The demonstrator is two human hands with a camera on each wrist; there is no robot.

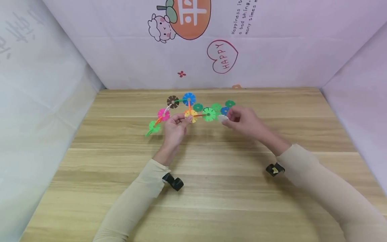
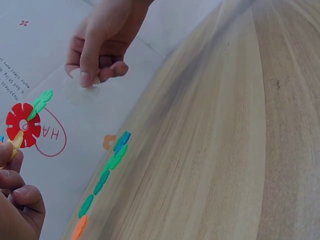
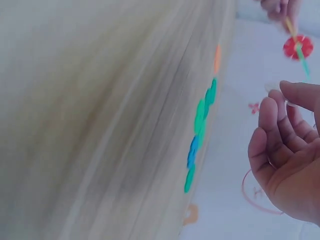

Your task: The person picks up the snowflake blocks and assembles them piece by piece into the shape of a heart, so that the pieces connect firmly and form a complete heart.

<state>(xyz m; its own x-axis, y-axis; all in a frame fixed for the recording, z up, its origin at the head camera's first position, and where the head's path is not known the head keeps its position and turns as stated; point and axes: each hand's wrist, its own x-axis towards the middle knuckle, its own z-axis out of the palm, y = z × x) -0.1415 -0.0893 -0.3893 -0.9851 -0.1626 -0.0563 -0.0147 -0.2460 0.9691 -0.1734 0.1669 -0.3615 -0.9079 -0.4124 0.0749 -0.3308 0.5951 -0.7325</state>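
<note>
A chain of slotted plastic snowflake discs runs from a bright green disc through a pink disc, a brown disc and a blue disc to a yellow disc. My left hand pinches the yellow disc between thumb and fingers. Beyond it a red disc links to a light green end disc. Between right thumb and fingertips, my right hand pinches a whitish translucent disc, apart from the chain's green end. In the right wrist view its fingers mostly hide that disc.
Several loose discs lie along the back of the wooden table, among them a dark green disc, a blue loose disc and an orange disc. A printed white cloth stands behind the table, with white cloth at both sides.
</note>
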